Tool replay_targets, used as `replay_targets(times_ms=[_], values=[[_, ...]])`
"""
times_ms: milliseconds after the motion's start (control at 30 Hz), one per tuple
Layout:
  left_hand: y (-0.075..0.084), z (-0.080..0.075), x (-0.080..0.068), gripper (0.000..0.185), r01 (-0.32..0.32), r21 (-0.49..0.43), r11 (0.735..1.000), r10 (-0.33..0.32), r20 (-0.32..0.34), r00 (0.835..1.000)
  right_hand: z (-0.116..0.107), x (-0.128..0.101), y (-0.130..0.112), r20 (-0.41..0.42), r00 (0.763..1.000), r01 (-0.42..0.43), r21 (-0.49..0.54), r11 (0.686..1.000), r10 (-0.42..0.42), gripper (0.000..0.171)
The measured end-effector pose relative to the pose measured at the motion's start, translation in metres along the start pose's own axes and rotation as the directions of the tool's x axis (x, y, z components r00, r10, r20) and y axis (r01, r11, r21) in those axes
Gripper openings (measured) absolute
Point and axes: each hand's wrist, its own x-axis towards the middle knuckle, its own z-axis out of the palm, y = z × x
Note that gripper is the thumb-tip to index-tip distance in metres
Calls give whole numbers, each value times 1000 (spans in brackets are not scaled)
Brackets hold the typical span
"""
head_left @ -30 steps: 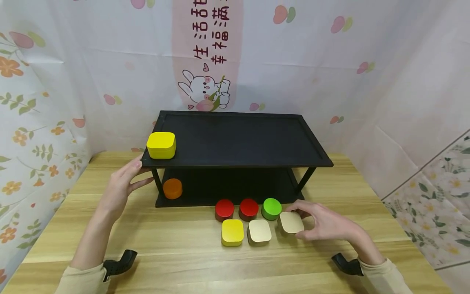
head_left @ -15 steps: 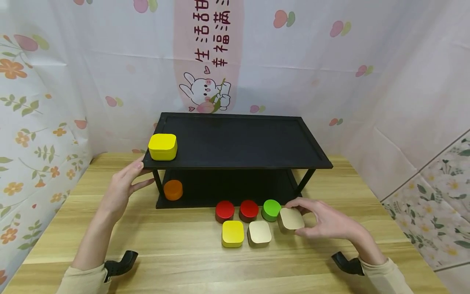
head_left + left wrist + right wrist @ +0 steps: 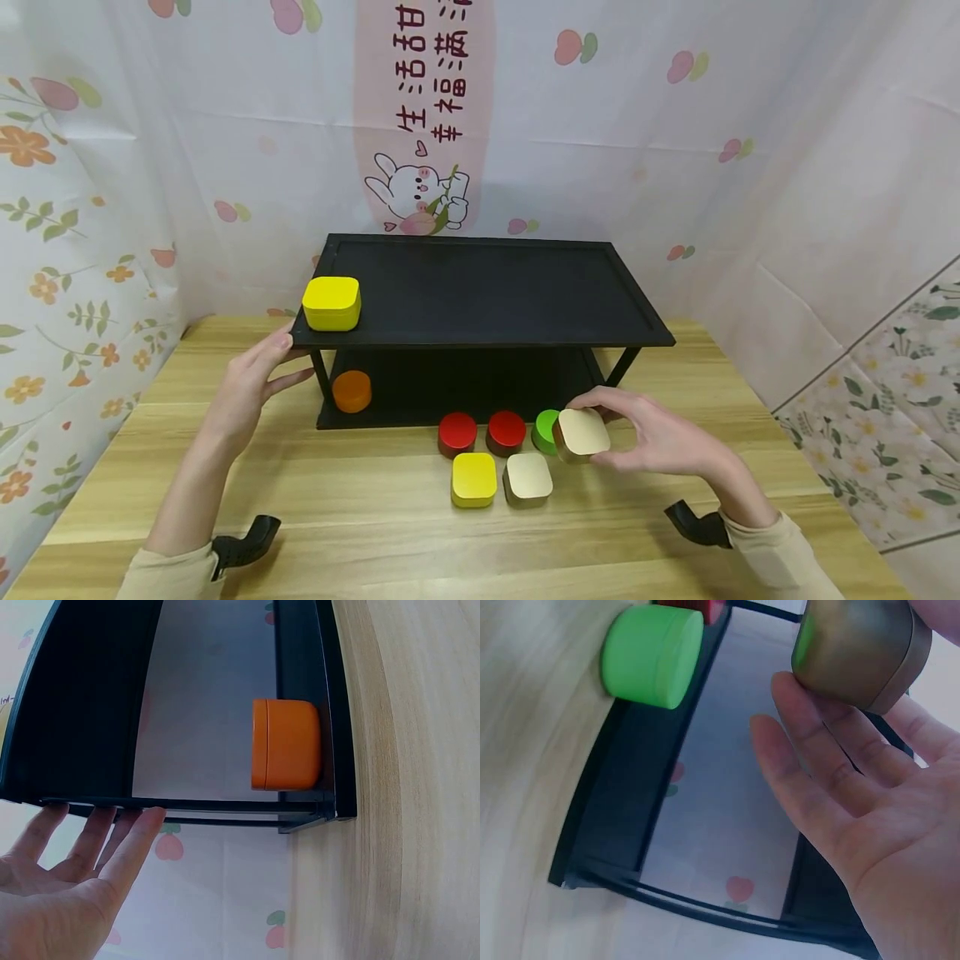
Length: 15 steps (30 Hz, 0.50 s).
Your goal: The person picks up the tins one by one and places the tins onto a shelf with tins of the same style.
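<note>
My right hand (image 3: 660,437) grips a beige, rounded-square lidded box (image 3: 583,431) between thumb and fingers, tilted beside the green round box (image 3: 546,431). In the right wrist view this beige box (image 3: 855,649) looks bronze and is raised off the table. My left hand (image 3: 251,387) touches the left end of a black two-tier shelf (image 3: 480,287), its fingers (image 3: 139,840) fairly straight against the upper board's edge. On the upper board's front left corner sits a yellow box (image 3: 332,304). An orange box (image 3: 352,392) stands at the lower tier's left end.
Before the shelf, two red round boxes (image 3: 457,435) stand in line with the green one. A yellow square box (image 3: 473,479) and a second beige box (image 3: 527,480) sit nearer the front. A patterned cloth (image 3: 562,142) hangs behind the shelf.
My right hand has raised the beige box from the table and moved it slightly left and towards the shelf, partly covering the green box. My left hand stays at the shelf's end.
</note>
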Motion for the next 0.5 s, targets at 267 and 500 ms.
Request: replay_targets(times_ms=[267,500], values=[[-1,0,0,56,12,16,1000,-12,-4,1000,-4,11,-10,-33,998,46,-9,999,-47,54],[-1,-1,0,56,9,29,1000,-9,-4,1000,-10,22,-25,-29,998,60,9,998,-60,58]])
